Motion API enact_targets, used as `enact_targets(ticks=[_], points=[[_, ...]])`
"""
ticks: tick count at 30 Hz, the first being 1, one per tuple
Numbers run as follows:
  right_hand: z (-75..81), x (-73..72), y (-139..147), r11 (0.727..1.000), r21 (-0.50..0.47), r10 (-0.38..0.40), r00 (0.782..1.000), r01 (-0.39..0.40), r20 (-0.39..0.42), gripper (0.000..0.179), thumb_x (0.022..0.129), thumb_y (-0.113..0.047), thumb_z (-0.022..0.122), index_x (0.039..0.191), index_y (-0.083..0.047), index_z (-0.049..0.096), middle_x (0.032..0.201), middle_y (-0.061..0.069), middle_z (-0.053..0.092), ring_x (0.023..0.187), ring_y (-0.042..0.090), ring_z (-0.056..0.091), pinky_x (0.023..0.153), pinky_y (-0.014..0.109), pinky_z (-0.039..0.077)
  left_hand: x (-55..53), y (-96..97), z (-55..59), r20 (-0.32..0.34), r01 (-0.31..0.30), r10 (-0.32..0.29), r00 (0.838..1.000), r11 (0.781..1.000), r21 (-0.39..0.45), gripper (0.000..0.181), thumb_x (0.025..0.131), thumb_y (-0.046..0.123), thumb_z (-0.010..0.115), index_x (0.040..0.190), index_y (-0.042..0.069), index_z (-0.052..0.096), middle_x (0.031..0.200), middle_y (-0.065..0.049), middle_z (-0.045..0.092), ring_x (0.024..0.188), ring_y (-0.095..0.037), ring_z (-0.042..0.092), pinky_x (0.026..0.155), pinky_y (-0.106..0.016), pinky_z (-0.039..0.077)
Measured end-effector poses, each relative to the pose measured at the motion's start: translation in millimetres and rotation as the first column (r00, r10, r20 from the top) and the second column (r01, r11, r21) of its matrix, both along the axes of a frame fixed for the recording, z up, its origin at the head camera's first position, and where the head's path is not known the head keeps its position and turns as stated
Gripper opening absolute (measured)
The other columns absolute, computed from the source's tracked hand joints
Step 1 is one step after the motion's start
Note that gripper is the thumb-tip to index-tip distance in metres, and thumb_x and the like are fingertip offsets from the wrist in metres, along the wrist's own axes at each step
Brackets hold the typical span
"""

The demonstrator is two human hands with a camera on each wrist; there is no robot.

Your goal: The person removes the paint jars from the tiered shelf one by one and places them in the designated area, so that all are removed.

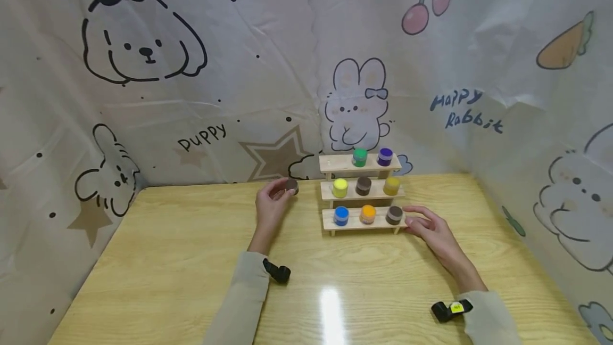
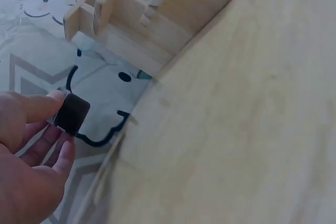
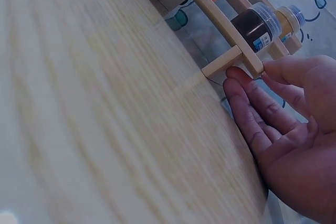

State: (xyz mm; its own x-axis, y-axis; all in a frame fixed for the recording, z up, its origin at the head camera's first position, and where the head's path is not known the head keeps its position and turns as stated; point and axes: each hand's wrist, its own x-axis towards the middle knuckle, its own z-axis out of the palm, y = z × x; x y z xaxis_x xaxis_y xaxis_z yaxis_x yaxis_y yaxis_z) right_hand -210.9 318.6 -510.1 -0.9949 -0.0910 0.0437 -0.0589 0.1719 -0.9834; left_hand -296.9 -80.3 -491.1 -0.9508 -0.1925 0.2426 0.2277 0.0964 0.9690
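My left hand (image 1: 273, 204) pinches a small dark paint jar (image 1: 292, 186) between thumb and fingers, left of a three-tier wooden rack (image 1: 362, 226). Seen from the left wrist, the jar (image 2: 72, 114) shows its dark side, with the fingertips beneath it. My right hand (image 1: 433, 233) grips the right end of the rack's lowest shelf, thumb above and fingers under the end (image 3: 251, 62). On that shelf stand blue (image 1: 341, 216), orange (image 1: 367, 214) and dark (image 1: 394, 215) jars. The middle shelf bears light yellow (image 1: 340, 188), dark brown (image 1: 363, 186) and mustard (image 1: 391, 186) jars.
Green (image 1: 359, 157) and purple (image 1: 384, 156) jars stand on the top shelf, toward its right. The rack is near the back edge of a wooden table (image 1: 191, 260). A printed cloth (image 1: 268, 68) hangs close behind and along both sides.
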Motion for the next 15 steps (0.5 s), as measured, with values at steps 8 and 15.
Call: enact_targets(ticks=[8, 15], points=[[-3.1, 5.2, -4, 1.000, 0.003, -0.002, 1.000, 0.002, 0.009, 0.049, 0.106, -0.023, 0.061, 0.144, 0.006, 0.048, 0.117, -0.006, 0.072, 0.103, 0.007, 0.070, 0.090, 0.025, 0.057, 6.2, -6.6, -13.4, 0.054, 0.036, -0.036, 0.998, 0.999, 0.003, 0.032, 0.086, -0.006, 0.079, 0.116, -0.011, 0.070, 0.119, -0.029, 0.068, 0.112, -0.040, 0.065, 0.086, -0.020, 0.055], [2.4, 4.4, -4, 1.000, -0.005, 0.003, 1.000, -0.003, -0.008, 0.048, 0.106, -0.020, 0.061, 0.143, 0.008, 0.048, 0.115, -0.007, 0.072, 0.102, 0.007, 0.070, 0.089, 0.025, 0.058, -2.0, -5.7, -22.0, 0.069, 0.054, -0.053, 0.996, 0.999, -0.006, 0.031, 0.084, -0.007, 0.080, 0.114, -0.010, 0.072, 0.118, -0.026, 0.070, 0.111, -0.039, 0.067, 0.087, -0.022, 0.057]])
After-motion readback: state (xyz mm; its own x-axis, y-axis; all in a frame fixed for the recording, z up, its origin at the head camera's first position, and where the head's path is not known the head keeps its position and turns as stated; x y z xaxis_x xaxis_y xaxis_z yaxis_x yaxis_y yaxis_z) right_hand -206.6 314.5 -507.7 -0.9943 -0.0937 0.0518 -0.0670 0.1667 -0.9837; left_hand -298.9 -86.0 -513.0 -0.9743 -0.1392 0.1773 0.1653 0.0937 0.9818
